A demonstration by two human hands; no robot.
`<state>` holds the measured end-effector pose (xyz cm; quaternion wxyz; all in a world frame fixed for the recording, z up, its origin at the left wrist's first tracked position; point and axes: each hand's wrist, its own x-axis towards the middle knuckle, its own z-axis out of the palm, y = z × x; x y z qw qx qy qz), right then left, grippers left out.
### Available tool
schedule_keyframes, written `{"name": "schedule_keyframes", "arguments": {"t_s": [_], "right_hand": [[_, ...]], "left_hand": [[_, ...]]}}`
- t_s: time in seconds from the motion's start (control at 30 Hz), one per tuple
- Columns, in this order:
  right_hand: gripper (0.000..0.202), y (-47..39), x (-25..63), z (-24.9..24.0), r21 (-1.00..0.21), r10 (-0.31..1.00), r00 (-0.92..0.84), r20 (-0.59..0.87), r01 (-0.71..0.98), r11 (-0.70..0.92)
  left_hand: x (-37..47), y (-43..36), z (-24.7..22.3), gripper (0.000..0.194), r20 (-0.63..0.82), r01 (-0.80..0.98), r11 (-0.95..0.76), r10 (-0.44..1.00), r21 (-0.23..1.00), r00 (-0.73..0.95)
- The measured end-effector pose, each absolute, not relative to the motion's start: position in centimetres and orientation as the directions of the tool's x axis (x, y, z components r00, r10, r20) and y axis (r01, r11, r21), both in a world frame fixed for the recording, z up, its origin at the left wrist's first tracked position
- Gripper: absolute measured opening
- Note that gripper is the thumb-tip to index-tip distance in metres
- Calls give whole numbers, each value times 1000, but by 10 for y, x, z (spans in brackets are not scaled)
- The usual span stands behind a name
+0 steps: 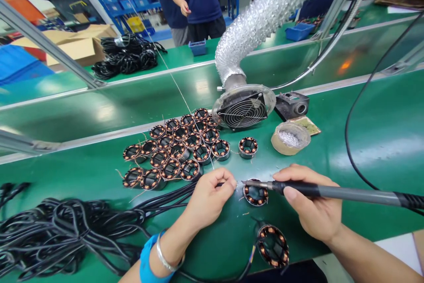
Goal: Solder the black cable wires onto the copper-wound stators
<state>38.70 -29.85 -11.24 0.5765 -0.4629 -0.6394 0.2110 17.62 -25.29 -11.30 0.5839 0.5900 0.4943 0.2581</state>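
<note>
My right hand [313, 203] is closed round a soldering iron [334, 192], its tip pointing left over a copper-wound ring [255, 193]. Just left of the tip, my left hand [212, 192] pinches the end of a black cable, and a thin strand of wire rises from near its fingers. Below, a second wound ring [273, 246] with a black cable attached lies near the bench's front edge. Several similar rings [179, 150] stand grouped behind my left hand, and a single ring [248, 147] sits apart to their right.
Coiled black cables [73, 234] cover the left front. A fan [243, 111] on a silver duct [255, 18] stands at the back, beside a round tub [290, 137] and an iron stand [293, 105]. Two people [198, 0] are beyond the bench.
</note>
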Motion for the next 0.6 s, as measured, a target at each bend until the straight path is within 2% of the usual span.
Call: {"name": "schedule_keyframes", "arguments": {"t_s": [0.6], "right_hand": [[14, -298, 386, -107, -779, 820, 84, 567, 380, 499]], "left_hand": [[177, -252, -113, 20, -277, 292, 169, 881, 941, 383]]}}
